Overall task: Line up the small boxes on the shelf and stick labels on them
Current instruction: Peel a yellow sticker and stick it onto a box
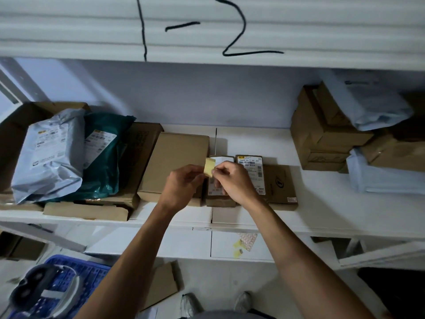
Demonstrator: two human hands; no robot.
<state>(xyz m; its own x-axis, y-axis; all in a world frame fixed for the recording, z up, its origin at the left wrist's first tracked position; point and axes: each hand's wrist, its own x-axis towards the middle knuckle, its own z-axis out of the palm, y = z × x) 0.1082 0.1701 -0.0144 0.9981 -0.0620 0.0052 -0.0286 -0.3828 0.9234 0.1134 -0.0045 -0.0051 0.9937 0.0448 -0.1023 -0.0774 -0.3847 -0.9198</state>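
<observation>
Both my hands meet above the white shelf [322, 203]. My left hand [184, 186] pinches a yellow backing paper [209, 166]. My right hand [234, 183] pinches the white label [224, 159] that is partly peeled from it. Under my hands stand two small brown boxes side by side: one [218, 199] mostly hidden by my hands, one [251, 164] with a printed shipping label. A flat brown box [281, 185] lies to their right. A larger plain cardboard box [177, 157] stands to their left.
Grey [48, 155] and teal [103, 153] mailer bags lie on cartons at the left. Stacked cartons [322, 134] and pale bags [377, 178] fill the right. Below, a blue crate [87, 279], a handheld device [43, 293], scrap cardboard [161, 284] and label scraps [243, 245] lie.
</observation>
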